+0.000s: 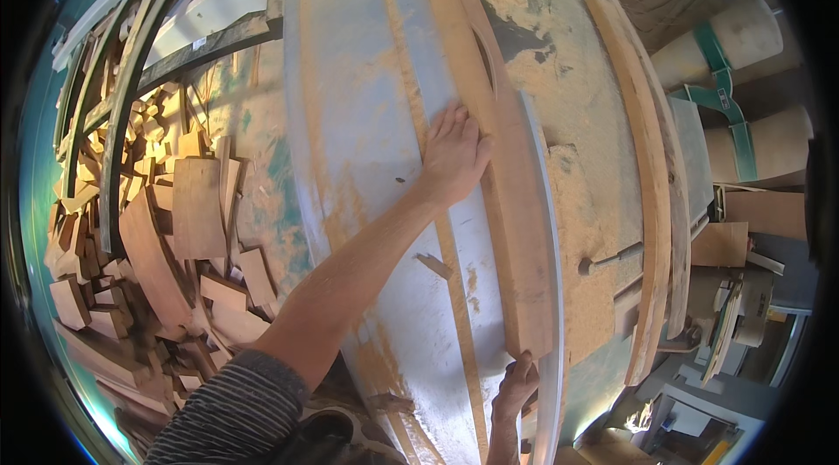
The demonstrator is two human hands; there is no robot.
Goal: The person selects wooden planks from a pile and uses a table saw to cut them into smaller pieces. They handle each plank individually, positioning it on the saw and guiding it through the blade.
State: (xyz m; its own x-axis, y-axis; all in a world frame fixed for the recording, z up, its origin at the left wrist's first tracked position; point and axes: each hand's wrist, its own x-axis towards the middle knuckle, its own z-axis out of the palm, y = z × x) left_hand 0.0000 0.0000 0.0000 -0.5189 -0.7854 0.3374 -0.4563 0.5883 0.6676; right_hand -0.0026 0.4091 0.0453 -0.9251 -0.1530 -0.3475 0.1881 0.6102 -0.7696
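Lying lengthwise on the pale metal table (350, 124), in the head view, a long wooden board (520, 246) runs beside a narrow pale strip (554, 299); the left hand (456, 159) rests against its left edge, fingers extended and clasping nothing; the right hand (514, 391) touches its near end, fingers curled, though I cannot tell whether they grip; wooden offcuts (199, 207) lie heaped leftward.

The board (526, 290) looked smooth, matt wood; the table (358, 111), glossy metal; the sleeve (229, 408), matt cloth; the offcuts (198, 207), wood.
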